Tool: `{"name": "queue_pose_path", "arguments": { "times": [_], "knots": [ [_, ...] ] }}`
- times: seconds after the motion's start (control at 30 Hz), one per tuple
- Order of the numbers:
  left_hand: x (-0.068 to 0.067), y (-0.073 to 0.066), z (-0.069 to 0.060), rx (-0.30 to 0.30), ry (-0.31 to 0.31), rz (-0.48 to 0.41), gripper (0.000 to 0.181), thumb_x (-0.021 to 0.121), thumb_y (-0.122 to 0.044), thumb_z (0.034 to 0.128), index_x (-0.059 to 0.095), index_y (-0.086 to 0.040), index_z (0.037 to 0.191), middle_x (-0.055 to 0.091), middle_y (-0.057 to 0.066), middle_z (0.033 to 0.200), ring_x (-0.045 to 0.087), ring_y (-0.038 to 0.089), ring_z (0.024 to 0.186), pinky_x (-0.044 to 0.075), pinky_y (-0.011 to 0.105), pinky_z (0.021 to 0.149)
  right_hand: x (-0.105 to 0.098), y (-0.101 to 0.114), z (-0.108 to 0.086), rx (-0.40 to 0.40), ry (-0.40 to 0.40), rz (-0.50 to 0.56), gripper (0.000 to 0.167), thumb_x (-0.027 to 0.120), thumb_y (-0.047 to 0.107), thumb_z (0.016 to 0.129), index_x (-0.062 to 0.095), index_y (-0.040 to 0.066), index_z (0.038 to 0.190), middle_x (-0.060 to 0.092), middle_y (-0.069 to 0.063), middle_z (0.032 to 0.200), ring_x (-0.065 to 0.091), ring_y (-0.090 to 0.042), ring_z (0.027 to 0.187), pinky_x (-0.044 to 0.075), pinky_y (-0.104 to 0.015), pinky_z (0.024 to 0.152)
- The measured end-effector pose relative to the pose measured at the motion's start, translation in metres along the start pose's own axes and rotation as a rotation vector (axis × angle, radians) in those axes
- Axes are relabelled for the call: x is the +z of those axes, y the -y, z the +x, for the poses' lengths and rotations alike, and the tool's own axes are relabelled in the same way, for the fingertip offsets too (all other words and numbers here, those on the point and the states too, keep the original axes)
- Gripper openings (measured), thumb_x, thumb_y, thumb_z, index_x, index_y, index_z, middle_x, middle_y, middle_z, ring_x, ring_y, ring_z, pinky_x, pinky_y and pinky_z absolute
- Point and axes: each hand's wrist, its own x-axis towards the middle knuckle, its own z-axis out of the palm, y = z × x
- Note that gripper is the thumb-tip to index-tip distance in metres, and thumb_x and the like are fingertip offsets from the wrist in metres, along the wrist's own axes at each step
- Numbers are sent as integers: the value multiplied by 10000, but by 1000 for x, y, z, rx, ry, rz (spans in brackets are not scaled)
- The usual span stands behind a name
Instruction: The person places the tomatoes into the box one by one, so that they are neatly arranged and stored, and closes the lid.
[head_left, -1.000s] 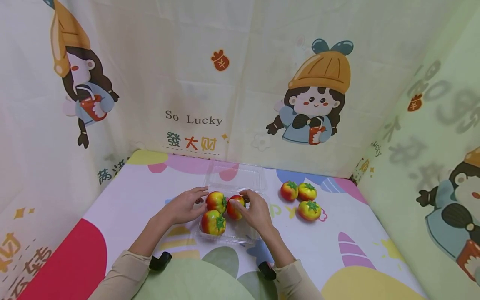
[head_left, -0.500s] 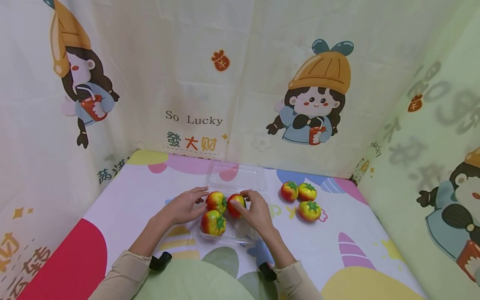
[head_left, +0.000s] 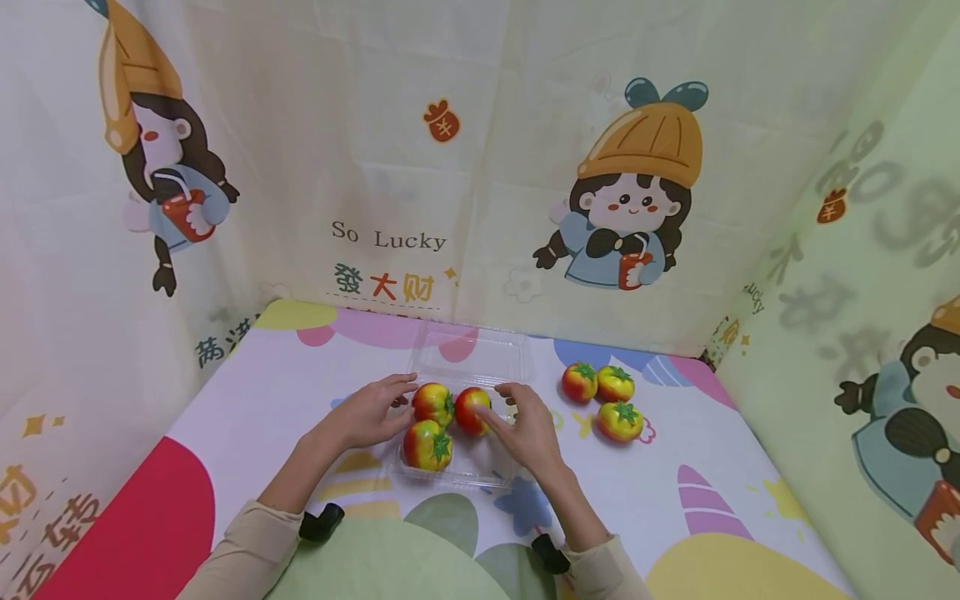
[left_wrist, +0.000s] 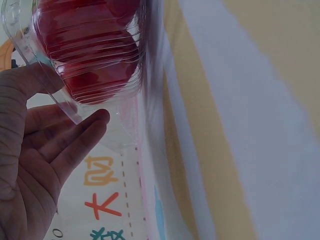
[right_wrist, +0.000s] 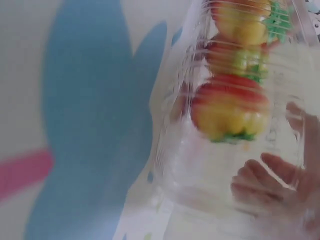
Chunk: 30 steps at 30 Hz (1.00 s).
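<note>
A clear plastic clamshell box (head_left: 483, 468) lies opened on the table, its lid (head_left: 471, 354) folded back. Inside are three red-and-yellow fruits with green leafy tops, like tomatoes: an upper left one (head_left: 432, 403), a lower left one (head_left: 427, 447) and a right one (head_left: 472, 412). My left hand (head_left: 372, 410) is at the box's left side; in the left wrist view its thumb and loosely extended fingers (left_wrist: 82, 142) are by the rim. Beside the right fruit, my right hand (head_left: 531, 429) has spread fingers and grips nothing; the right wrist view is blurred.
To the right of the box, three similar fruits (head_left: 615, 383) sit close together on the patterned tabletop (head_left: 585, 483). A printed cloth wall (head_left: 487, 167) rises along the back, with more cloth on both sides. A black strap-like device (head_left: 321, 523) is on each wrist.
My right hand has let go of the right fruit and shifted slightly right, its fingers widening. That fruit stays in the box. My left hand has not visibly moved.
</note>
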Motion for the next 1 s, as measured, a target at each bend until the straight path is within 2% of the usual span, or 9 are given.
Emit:
{"name": "queue_pose_path", "arguments": {
  "times": [0.5, 0.77, 1.0],
  "knots": [
    [-1, -1, 0, -32, 15, -5, 460, 655, -156, 952, 614, 31, 1370, 554, 204, 1471, 710, 242, 1023, 589, 440, 934, -20, -15, -11, 18, -53, 10, 485, 800, 351, 881, 682, 37, 1232, 697, -151, 1182, 660, -315, 1058, 598, -449, 843],
    [-1, -3, -1, -45, 22, -10, 461, 651, -156, 956, 609, 27, 1377, 545, 199, 1482, 706, 248, 1038, 586, 446, 941, -30, -19, -13, 89, -40, -1, 513, 807, 358, 870, 676, 50, 1259, 691, -152, 1215, 653, -340, 1095, 596, -486, 884],
    [-1, -2, 0, -23, 16, -2, 447, 651, -128, 949, 614, 41, 1362, 546, 231, 1468, 710, 247, 1014, 591, 440, 927, -38, -26, -14, 132, -46, -17, 510, 804, 357, 875, 668, 65, 1270, 673, -139, 1240, 642, -342, 1114, 594, -481, 898]
  ]
}}
